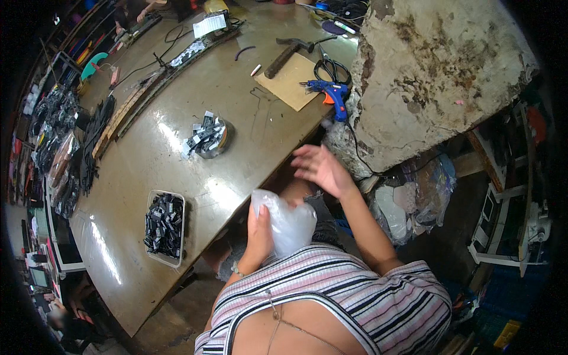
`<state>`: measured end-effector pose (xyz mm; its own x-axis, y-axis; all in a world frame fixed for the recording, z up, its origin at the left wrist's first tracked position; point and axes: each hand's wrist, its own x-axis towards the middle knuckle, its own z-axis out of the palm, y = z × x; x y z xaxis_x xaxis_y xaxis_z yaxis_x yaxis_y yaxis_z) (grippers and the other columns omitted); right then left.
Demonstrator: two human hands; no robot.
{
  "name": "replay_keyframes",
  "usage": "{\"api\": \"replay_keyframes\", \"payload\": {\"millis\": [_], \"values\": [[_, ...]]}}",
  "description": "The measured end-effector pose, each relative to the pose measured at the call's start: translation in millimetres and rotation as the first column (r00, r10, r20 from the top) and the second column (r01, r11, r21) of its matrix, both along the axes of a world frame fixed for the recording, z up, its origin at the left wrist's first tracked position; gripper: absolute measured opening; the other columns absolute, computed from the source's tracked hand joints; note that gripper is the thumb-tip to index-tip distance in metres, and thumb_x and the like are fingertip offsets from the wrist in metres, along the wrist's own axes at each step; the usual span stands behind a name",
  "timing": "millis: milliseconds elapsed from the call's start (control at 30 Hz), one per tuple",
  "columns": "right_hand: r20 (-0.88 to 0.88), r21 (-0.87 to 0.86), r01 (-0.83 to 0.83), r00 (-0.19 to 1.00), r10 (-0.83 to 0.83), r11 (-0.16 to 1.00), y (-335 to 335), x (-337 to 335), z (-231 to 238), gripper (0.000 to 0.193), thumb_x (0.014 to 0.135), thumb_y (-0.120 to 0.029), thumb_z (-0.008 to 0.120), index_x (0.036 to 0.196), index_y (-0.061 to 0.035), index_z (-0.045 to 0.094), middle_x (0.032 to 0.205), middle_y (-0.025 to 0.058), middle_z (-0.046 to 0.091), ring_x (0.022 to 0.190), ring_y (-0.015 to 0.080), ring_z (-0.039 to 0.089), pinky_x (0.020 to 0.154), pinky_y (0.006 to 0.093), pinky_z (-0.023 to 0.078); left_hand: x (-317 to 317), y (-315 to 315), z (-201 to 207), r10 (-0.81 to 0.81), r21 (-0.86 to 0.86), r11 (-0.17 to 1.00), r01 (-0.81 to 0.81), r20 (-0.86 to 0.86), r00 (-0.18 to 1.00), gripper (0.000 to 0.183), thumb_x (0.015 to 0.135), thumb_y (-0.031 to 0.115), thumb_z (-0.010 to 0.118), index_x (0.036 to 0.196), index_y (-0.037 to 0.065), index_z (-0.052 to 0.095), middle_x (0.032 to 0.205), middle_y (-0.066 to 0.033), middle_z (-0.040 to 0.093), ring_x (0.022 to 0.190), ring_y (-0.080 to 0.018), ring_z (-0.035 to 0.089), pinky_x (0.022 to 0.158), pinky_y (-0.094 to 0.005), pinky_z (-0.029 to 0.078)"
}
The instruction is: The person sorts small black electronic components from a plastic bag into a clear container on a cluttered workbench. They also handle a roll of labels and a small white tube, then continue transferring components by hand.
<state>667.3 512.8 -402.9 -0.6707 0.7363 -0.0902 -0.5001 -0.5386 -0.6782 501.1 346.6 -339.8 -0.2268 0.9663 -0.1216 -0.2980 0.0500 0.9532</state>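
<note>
My left hand (259,234) is closed around one side of a crumpled, clear plastic bag (291,229), held in front of my striped top. Above and to the right of the bag, my right hand (324,170) is raised beside the table edge with its fingers apart and nothing in it. On the table to the left, a clear rectangular tub (183,228) holds many small black pieces (164,223). Farther up the table stands a round tin (223,142) heaped with small black-and-white tags (204,131). What the bag contains, if anything, cannot be made out.
A blue glue gun (336,94), scissors (325,70) and a hammer (284,59) lie around a cardboard sheet (296,92). A stained block (438,89) rises at the right. Wooden strips (127,115) and black bundles (97,133) lie left. A co-worker's hands (142,15) show far left.
</note>
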Motion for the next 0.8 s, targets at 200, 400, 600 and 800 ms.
{"api": "replay_keyframes", "payload": {"millis": [200,400,600,800], "values": [[0.401,-0.253,0.532,0.818,-0.413,0.808,101,-22,-101,0.069,0.087,-0.054,0.052,0.138,-0.0086,0.039,0.142,0.0134,0.037,0.131,0.0320,0.030,0.107,0.0533,0.021,0,-30,-35,0.144,-0.164,0.983,-0.082,0.411,0.900,0.050,0.091,0.045,0.038,0.112,0.001,0.051,0.097,-0.0109,0.060,0.086,-0.0222,0.058,0.080,-0.0361,0.046],[0.144,-0.543,0.536,0.818,-0.557,0.647,151,-60,-118,0.066,0.089,-0.059,0.041,0.137,-0.0124,0.042,0.143,0.0105,0.038,0.131,0.0338,0.032,0.108,0.0549,0.016,-35,-65,-31,-0.029,-0.079,0.993,0.091,0.583,0.812,0.061,0.085,0.033,0.049,0.135,0.002,0.034,0.121,-0.0123,0.052,0.110,-0.0237,0.052,0.099,-0.0377,0.037],[0.253,-0.574,0.691,0.660,-0.707,0.439,85,-39,-79,0.048,0.089,-0.037,0.052,0.122,-0.0021,0.051,0.124,0.0131,0.053,0.121,0.0294,0.045,0.105,0.0465,0.031,-45,-87,-10,0.075,-0.089,0.996,-0.024,0.639,0.765,0.058,0.076,0.014,0.062,0.128,0.001,0.042,0.121,-0.0155,0.051,0.117,-0.0285,0.050,0.104,-0.0433,0.035],[-0.366,-0.799,0.060,0.741,-0.563,0.598,-33,12,-59,0.043,0.084,-0.020,0.064,0.117,0.0036,0.050,0.112,0.0183,0.054,0.093,0.0248,0.058,0.077,0.0295,0.055,-43,-20,-40,-0.038,-0.128,0.990,0.063,0.187,0.982,0.043,0.081,0.000,0.064,0.121,0.000,0.048,0.113,-0.0057,0.055,0.107,-0.0154,0.053,0.095,-0.0313,0.042]]}}
